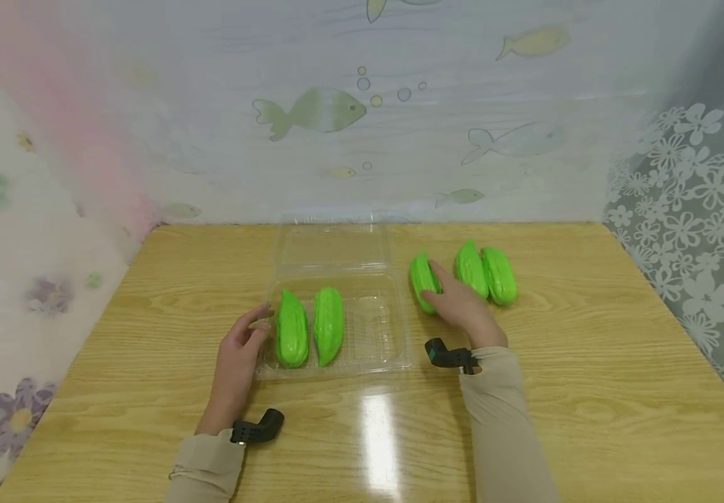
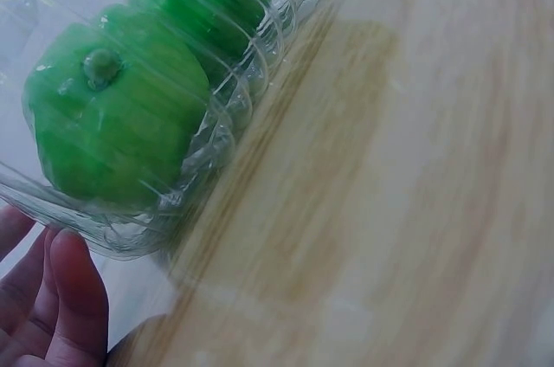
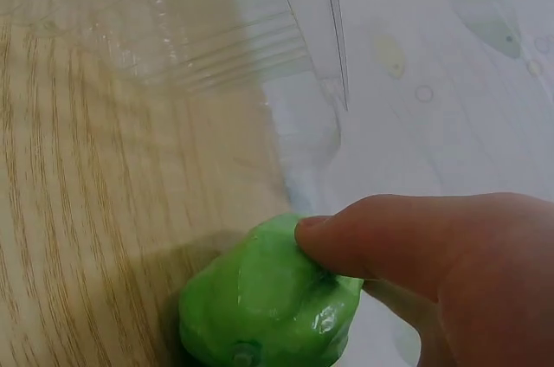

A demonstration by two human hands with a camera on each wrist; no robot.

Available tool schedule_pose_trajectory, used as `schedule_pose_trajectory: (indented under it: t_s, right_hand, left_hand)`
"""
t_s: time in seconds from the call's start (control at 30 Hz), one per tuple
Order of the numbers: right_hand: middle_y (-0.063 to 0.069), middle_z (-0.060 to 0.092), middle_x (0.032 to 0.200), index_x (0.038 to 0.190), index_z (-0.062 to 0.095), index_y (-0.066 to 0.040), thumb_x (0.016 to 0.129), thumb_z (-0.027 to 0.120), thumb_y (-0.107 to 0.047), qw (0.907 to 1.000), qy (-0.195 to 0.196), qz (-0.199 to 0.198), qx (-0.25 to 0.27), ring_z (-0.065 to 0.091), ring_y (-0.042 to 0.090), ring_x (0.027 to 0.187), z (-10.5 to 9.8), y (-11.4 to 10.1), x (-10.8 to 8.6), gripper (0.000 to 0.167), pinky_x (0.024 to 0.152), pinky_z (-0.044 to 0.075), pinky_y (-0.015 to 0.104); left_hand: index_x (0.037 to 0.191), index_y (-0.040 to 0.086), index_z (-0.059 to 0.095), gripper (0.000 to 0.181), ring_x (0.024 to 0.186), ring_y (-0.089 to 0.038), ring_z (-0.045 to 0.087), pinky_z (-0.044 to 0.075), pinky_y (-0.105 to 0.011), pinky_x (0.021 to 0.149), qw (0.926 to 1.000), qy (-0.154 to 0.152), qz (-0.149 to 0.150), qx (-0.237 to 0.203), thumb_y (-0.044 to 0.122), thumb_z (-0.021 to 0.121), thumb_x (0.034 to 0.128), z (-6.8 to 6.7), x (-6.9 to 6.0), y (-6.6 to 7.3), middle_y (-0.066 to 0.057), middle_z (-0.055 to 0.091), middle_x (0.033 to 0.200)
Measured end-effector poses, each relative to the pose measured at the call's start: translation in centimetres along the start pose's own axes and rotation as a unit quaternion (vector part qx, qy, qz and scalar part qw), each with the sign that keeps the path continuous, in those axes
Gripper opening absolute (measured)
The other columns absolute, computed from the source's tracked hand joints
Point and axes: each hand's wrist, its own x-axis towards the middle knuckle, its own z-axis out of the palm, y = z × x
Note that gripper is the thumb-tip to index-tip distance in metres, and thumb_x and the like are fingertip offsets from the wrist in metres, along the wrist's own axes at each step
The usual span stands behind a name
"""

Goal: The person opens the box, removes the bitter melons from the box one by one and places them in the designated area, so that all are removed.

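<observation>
A clear plastic container point(image 1: 371, 328) with its lid folded back holds two bright green vegetable-shaped pieces point(image 1: 292, 330) point(image 2: 117, 112) side by side in its left and middle part. The left hand point(image 1: 239, 353) is at the container's left edge; in the left wrist view its fingers point(image 2: 76, 289) touch the clear wall. To the right of the container, the right hand point(image 1: 462, 307) grips a green piece point(image 1: 423, 279) between thumb and fingers. The right wrist view shows the thumb point(image 3: 381, 233) pressed on that green piece point(image 3: 268, 298).
Two more green pieces point(image 1: 471, 269) point(image 1: 498, 276) lie close together on the wooden table point(image 1: 575, 363), just right of the right hand. Behind the container, its raised clear lid point(image 1: 335, 244) reaches toward the wall point(image 1: 211, 140) with painted fish.
</observation>
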Motion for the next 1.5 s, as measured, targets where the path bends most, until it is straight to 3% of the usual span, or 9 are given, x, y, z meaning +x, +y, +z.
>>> schedule_pose_trajectory:
  t_s: [0.13, 0.3, 0.53, 0.77, 1.17, 1.5]
  right_hand:
    - [0.019, 0.028, 0.141, 0.145, 0.009, -0.016, 0.092, 0.042, -0.039, 1.0, 0.006, 0.006, 0.001, 0.032, 0.042, 0.121, 0.3, 0.0, 0.1, 0.066, 0.095, 0.027, 0.053]
    - [0.026, 0.035, 0.134, 0.144, 0.011, -0.013, 0.091, 0.042, -0.039, 0.9996, 0.021, 0.021, 0.0, 0.036, 0.043, 0.118, 0.6, -0.2, 0.2, 0.068, 0.092, 0.031, 0.053]
    - [0.026, 0.029, 0.138, 0.143, 0.015, -0.008, 0.091, 0.041, -0.041, 0.9979, 0.04, 0.05, -0.004, 0.022, 0.044, 0.125, 0.9, -0.2, 0.2, 0.067, 0.095, 0.026, 0.054]
    - [0.025, 0.038, 0.132, 0.14, 0.021, 0.0, 0.09, 0.042, -0.044, 0.997, 0.061, 0.048, -0.005, 0.039, 0.041, 0.117, 0.9, -0.7, -0.1, 0.07, 0.091, 0.034, 0.049]
    - [0.022, 0.039, 0.133, 0.142, 0.013, -0.002, 0.088, 0.031, -0.054, 0.996, 0.039, 0.079, -0.019, 0.043, 0.041, 0.113, 0.8, -0.7, -0.1, 0.076, 0.087, 0.037, 0.049]
    - [0.021, 0.041, 0.131, 0.139, 0.023, -0.001, 0.09, 0.032, -0.048, 0.9961, 0.041, 0.076, -0.02, 0.046, 0.037, 0.11, 0.1, -0.1, -0.2, 0.069, 0.084, 0.038, 0.048]
  left_hand:
    - [0.126, 0.023, 0.05, 0.035, 0.101, -0.013, 0.05, 0.037, -0.024, 0.082, 0.9999, 0.003, 0.005, 0.011, 0.033, 0.047, 0.0925, 0.0, 0.4, -1.0, 0.005, 0.051, 0.123]
    - [0.126, 0.025, 0.05, 0.036, 0.098, -0.012, 0.051, 0.038, -0.024, 0.08, 0.9996, 0.01, 0.005, 0.028, 0.037, 0.046, 0.0921, -0.2, 0.3, -1.3, 0.006, 0.052, 0.121]
    - [0.126, 0.024, 0.05, 0.037, 0.099, -0.014, 0.051, 0.038, -0.025, 0.081, 0.9999, 0.004, 0.004, 0.013, 0.036, 0.047, 0.0919, -0.2, 0.2, -1.1, 0.004, 0.052, 0.122]
    - [0.126, 0.023, 0.05, 0.036, 0.098, -0.013, 0.052, 0.038, -0.024, 0.08, 0.9999, 0.008, 0.005, 0.013, 0.036, 0.047, 0.092, -0.1, 0.2, -1.2, 0.005, 0.052, 0.121]
    - [0.127, 0.024, 0.049, 0.038, 0.1, -0.012, 0.051, 0.038, -0.026, 0.082, 0.9999, 0.006, 0.006, 0.015, 0.038, 0.046, 0.0918, -0.1, 0.2, -1.1, 0.007, 0.052, 0.122]
    - [0.127, 0.025, 0.049, 0.037, 0.102, -0.012, 0.051, 0.038, -0.026, 0.081, 0.9999, -0.002, 0.0, 0.01, 0.037, 0.047, 0.092, 0.0, 0.3, -0.8, 0.007, 0.051, 0.122]
